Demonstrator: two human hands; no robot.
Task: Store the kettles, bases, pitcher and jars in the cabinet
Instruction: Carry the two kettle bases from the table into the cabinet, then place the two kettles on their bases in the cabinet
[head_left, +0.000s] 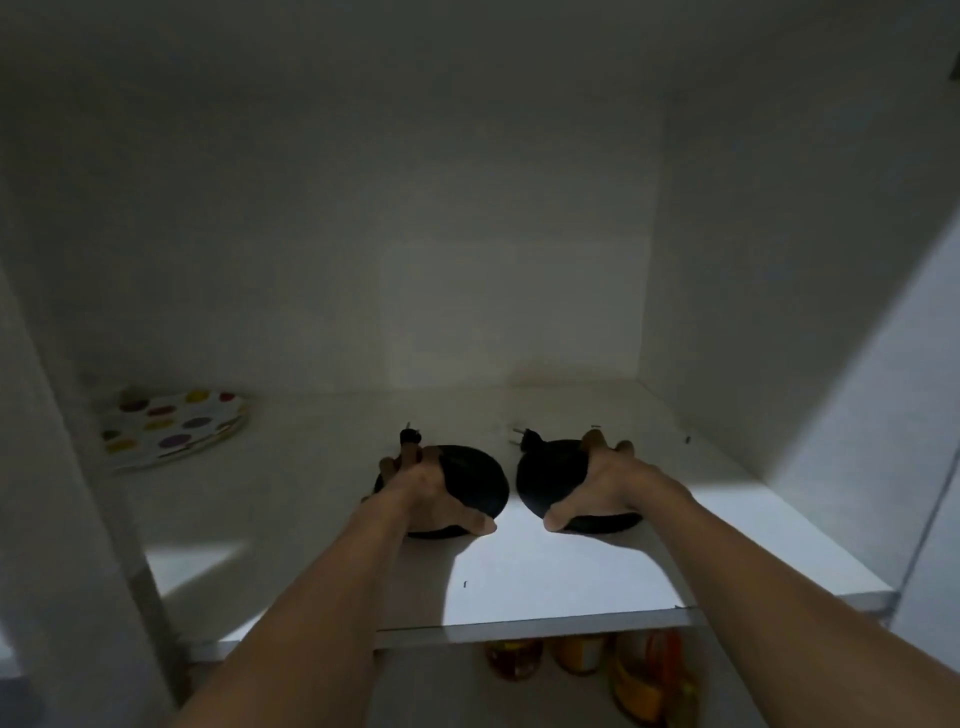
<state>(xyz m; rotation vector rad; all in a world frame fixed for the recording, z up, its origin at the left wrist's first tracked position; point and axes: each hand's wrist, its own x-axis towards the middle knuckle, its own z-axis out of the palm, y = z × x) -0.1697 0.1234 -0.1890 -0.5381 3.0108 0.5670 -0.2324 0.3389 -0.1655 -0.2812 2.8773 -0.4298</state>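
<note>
Two round black kettle bases lie side by side on the white cabinet shelf (545, 582). My left hand (431, 488) grips the left base (478, 480) from above, thumb at its near rim. My right hand (597, 486) grips the right base (550, 475) the same way. A black plug with metal pins sticks out behind each base: the left plug (409, 435) and the right plug (529, 438). Both bases rest on the shelf, near its middle. No kettles or pitcher are in view.
A stack of polka-dot plates (174, 426) sits at the shelf's back left. Below the shelf's front edge, several jars (576, 654) with yellow and orange contents stand on a lower level. White cabinet walls close in on the left (62, 467) and right (727, 312).
</note>
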